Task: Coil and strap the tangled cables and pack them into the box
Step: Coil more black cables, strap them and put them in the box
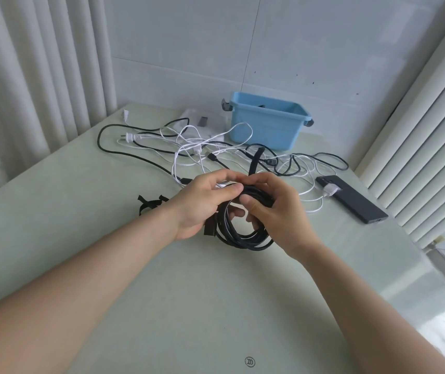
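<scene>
Black, light and probably springy, the coiled cable (pixel 243 237) is gripped at its bunched top by our left hand (pixel 205 203) and right hand (pixel 275 209), near the strap (pixel 255 163).

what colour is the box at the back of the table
The box is light blue, clearest in the head view.

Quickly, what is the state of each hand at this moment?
Left hand: closed, holding the black cable coil.
Right hand: closed, holding the same coil.
</scene>
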The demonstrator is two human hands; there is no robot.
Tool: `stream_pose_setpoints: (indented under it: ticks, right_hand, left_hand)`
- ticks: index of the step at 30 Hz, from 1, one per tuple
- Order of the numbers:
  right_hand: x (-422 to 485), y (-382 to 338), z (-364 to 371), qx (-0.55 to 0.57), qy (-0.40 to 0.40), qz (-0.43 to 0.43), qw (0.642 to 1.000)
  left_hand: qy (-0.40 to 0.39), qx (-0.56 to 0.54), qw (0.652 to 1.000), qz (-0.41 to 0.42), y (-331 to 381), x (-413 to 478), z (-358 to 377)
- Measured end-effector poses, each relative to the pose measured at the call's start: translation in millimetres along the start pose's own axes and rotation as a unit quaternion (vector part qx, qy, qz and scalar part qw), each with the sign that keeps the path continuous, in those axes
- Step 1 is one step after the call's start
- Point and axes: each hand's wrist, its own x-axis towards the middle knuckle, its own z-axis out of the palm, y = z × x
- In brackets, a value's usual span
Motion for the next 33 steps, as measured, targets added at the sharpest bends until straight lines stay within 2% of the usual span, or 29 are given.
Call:
stream_pose_setpoints:
  ticks: [12,22,26,33]
  right_hand:
    - [0.5,-2.9,-4.0,-0.016,-0.068,-0.005,0.998]
    - [-0.3,1.1,4.4,0.038,0.008,0.021,0.999]
    - [-0.2,3.3,4.4,0.037,0.004,0.003,0.999]
    - [3.8,2.9,3.6,0.121,0.047,0.03,0.991]
  left_hand:
    - [-0.012,0.022,1.0,0.018,0.0,0.1,-7.1]
    - [0.035,-0.014,0.999,0.017,-3.3,-1.1,1.2]
    - [0.052,-0.03,0.998,0.027,-4.2,-2.2,3.8]
    - [0.022,-0.005,0.998,0.051,-1.3,-4.7,5.4]
